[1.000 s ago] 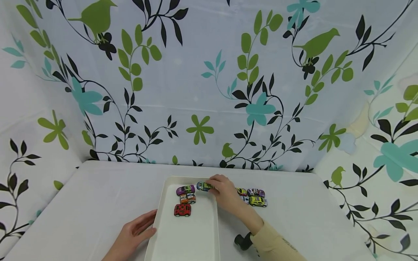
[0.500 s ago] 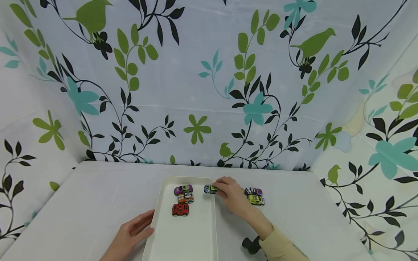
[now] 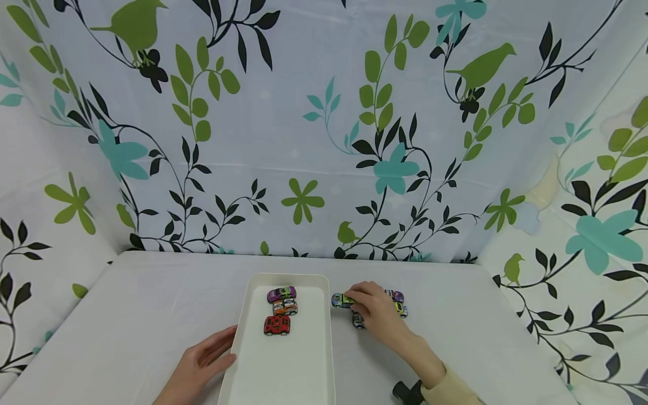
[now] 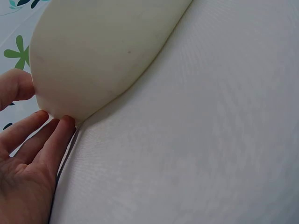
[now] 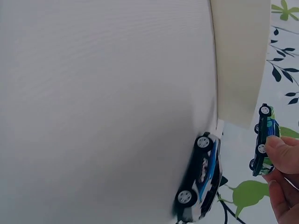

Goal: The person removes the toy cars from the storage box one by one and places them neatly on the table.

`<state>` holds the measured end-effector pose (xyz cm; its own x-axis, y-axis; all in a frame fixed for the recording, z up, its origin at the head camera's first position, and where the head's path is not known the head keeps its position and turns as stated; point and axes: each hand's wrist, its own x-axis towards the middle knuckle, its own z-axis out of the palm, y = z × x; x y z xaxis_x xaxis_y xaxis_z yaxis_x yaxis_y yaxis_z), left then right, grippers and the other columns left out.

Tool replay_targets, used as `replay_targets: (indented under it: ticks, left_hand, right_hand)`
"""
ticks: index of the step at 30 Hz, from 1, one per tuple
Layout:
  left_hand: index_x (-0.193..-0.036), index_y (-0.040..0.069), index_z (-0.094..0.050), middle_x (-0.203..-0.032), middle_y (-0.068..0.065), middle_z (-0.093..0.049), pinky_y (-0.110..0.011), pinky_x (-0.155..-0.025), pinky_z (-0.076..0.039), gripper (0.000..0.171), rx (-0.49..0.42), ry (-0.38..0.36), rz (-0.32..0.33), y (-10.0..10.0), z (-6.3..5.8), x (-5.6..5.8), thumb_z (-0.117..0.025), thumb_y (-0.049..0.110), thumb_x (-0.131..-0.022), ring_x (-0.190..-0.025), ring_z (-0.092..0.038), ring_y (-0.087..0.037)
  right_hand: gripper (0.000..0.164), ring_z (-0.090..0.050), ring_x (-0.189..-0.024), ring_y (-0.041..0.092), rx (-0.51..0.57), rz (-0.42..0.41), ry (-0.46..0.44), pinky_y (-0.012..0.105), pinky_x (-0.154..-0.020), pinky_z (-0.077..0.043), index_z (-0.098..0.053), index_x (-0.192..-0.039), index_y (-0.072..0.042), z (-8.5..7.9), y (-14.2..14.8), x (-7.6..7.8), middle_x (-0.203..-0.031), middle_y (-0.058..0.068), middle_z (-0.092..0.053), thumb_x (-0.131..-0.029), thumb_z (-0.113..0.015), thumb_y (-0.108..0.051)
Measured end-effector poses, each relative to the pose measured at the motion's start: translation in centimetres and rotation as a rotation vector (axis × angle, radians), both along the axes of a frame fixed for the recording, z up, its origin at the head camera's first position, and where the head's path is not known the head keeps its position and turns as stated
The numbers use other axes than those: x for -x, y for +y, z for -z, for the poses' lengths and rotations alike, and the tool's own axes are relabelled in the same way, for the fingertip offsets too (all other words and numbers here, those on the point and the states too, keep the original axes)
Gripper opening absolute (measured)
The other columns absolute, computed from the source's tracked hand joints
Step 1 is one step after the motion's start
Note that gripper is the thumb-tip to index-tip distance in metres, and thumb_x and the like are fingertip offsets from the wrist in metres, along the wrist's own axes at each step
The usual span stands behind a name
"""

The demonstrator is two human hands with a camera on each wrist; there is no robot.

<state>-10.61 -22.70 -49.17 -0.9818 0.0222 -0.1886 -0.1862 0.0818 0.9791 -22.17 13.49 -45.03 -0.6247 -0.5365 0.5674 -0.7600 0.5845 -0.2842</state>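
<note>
My right hand [image 3: 382, 318] pinches a green-and-blue toy car [image 3: 341, 300] between thumb and fingers, just right of the white tray [image 3: 304, 365]. In the right wrist view the held toy car [image 5: 265, 142] is lifted, its wheels facing the table. Below the hand a white-and-blue toy car [image 5: 201, 179] stands on the table, mostly covered in the head view. My left hand [image 3: 202, 360] touches the tray's left side with relaxed fingers. Inside the tray are a purple toy car [image 3: 281, 293], an orange one [image 3: 286, 307] and a red one [image 3: 277, 325].
Behind my right hand stand another purple toy car [image 3: 395, 295] and a yellow toy car [image 3: 402, 309], both partly hidden. A black object [image 3: 407, 392] sits by my right wrist. Patterned cloth [image 3: 298, 140] rises behind the white table [image 3: 167, 298].
My right hand has carried the green-and-blue toy car rightward, from inside the tray over its right rim to beyond it. The left hand stays at the tray's side.
</note>
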Motion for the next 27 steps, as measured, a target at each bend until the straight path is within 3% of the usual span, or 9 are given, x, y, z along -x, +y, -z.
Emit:
replay_targets:
  ticks: [5, 15, 22, 27]
  left_hand:
    - [-0.139, 0.008, -0.044, -0.142, -0.015, -0.044, -0.033, -0.094, -0.049, 0.06, 0.005, -0.031, -0.014, 0.1, -0.2, 0.0, -0.068, 0.023, -0.086, -0.13, -0.043, -0.03]
    - [-0.139, 0.009, -0.045, -0.142, -0.014, -0.044, -0.03, -0.094, -0.049, 0.06, 0.016, -0.013, -0.002, -0.2, 0.0, -0.1, -0.068, 0.023, -0.086, -0.129, -0.044, -0.027]
    - [-0.138, 0.011, -0.047, -0.141, -0.009, -0.046, -0.023, -0.092, -0.049, 0.059, 0.014, -0.016, 0.0, -0.3, -0.2, 0.0, -0.069, 0.022, -0.085, -0.125, -0.049, -0.016]
    - [-0.138, 0.009, -0.046, -0.141, -0.012, -0.046, -0.025, -0.093, -0.049, 0.059, 0.019, 0.0, 0.005, -0.1, -0.1, 0.0, -0.069, 0.022, -0.085, -0.127, -0.047, -0.024]
  right_hand:
    - [0.033, -0.058, -0.099, 0.014, -0.016, 0.044, -0.043, 0.028, -0.082, -0.053, -0.07, -0.106, -0.008, 0.4, 1.1, -0.7, -0.104, 0.001, -0.063, -0.076, -0.074, 0.003]
    - [0.034, -0.058, -0.102, 0.017, -0.031, 0.092, -0.069, 0.032, -0.084, -0.053, -0.071, -0.104, -0.01, 1.1, 3.4, -1.0, -0.107, 0.002, -0.063, -0.072, -0.077, 0.002]
    - [0.037, -0.058, -0.101, 0.013, -0.016, 0.141, -0.11, 0.032, -0.084, -0.053, -0.07, -0.104, -0.012, 1.3, 5.3, -1.3, -0.105, -0.004, -0.063, -0.07, -0.078, 0.003]
    - [0.039, -0.059, -0.103, 0.015, 0.0, 0.173, -0.154, 0.036, -0.088, -0.051, -0.07, -0.105, -0.013, 1.3, 6.5, -1.6, -0.107, -0.004, -0.063, -0.07, -0.078, 0.002]
